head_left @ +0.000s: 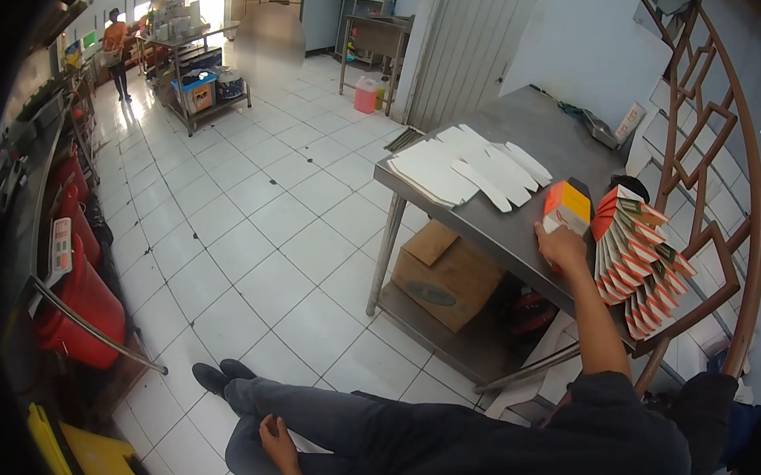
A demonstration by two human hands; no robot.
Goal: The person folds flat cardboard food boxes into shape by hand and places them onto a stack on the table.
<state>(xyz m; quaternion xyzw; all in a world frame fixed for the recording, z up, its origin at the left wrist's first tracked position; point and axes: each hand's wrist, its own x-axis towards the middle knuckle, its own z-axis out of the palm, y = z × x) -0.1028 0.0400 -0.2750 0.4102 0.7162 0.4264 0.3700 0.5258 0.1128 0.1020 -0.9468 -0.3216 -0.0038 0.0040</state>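
Orange-and-yellow carton (567, 204) sits on the steel table (553, 130), right at the right hand's (562, 247) fingertips. Those fingers are bent against it; can't tell if they actually grip. Left hand (277, 444): fingers loosely curled, seemingly empty. Light pressure advised, card likely creases. Table edge just beside the fingers; fanned cartons (619, 249) crowd one side, white sheets (473, 164) the other. Best room: bare steel beyond.
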